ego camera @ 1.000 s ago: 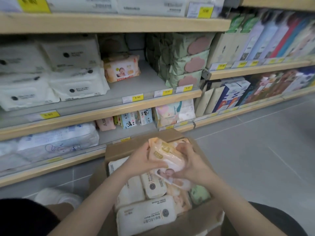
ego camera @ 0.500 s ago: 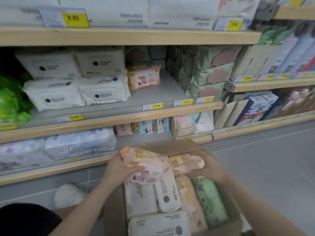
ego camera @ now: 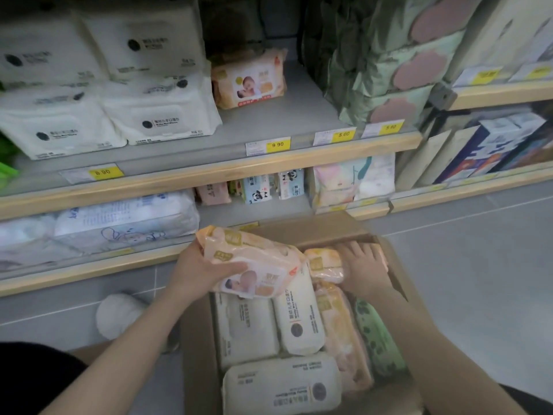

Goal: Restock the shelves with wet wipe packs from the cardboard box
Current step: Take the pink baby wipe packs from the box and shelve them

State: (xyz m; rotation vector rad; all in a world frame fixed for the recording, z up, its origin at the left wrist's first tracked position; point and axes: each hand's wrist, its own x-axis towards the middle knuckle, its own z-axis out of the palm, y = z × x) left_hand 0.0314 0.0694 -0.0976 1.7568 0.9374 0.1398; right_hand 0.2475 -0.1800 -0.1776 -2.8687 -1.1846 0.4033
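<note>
I am holding one orange baby-print wipe pack (ego camera: pixel 251 262) in my left hand (ego camera: pixel 199 269), thumb curled over its face, just above the cardboard box's (ego camera: pixel 197 354) near-left corner. A second ago both my hands were sharing this pack over the box's middle; now the left alone is carrying it, shifted leftward. My right hand (ego camera: pixel 363 269) has gone back down and is closing its fingers around a second orange pack (ego camera: pixel 326 263) at the box's far edge; that pack is lying on the stock, not yet lifted. Judging by the matching pack (ego camera: pixel 250 80) standing alone at the back of the middle shelf (ego camera: pixel 269 163), behind the 9.90 tag (ego camera: pixel 267 144), that gap is where both are going. White packs (ego camera: pixel 294 322) and a green pack (ego camera: pixel 378 339) are waiting in the box.
</note>
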